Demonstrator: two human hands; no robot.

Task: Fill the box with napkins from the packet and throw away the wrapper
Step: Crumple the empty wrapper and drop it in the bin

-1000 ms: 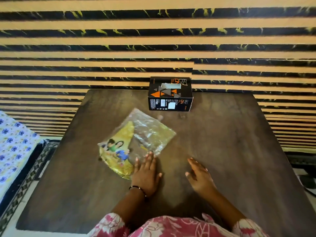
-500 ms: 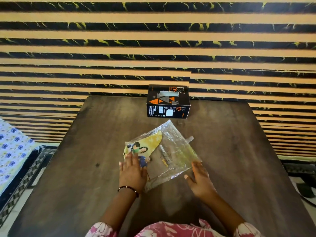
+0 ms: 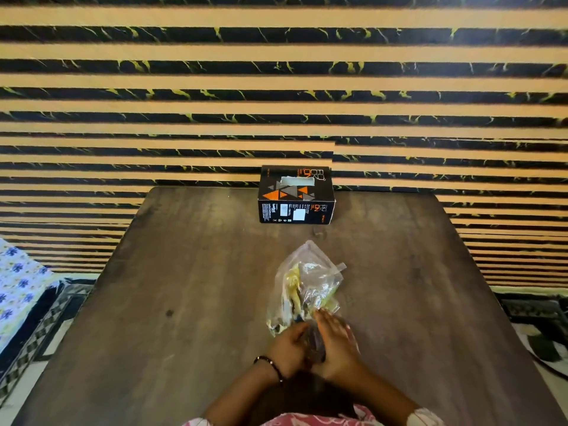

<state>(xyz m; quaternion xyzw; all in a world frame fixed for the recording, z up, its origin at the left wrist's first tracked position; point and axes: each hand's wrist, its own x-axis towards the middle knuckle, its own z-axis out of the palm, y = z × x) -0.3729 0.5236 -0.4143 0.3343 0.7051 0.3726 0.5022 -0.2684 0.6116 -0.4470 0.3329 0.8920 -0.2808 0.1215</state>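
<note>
A black napkin box [image 3: 296, 196] with orange and grey triangles and a slot in its top stands at the far edge of the dark wooden table [image 3: 190, 272], against the striped wall. A clear and yellow plastic wrapper [image 3: 307, 284] is bunched up and lifted on end near the table's middle. My left hand [image 3: 289, 348] and my right hand [image 3: 336, 345] are pressed together around its lower end, both gripping it. The wrapper looks flat and crumpled; no napkins are visible in it.
A wall of orange and black stripes [image 3: 276, 87] rises right behind the table. A blue-flowered cloth [image 3: 18, 290] lies at the left over a checked mat. Dark patterned floor covering [image 3: 541, 321] shows at the right.
The wrapper lay flat under my left hand. Both hands have since slid it rightward, gathered it and raised it upright between them.
</note>
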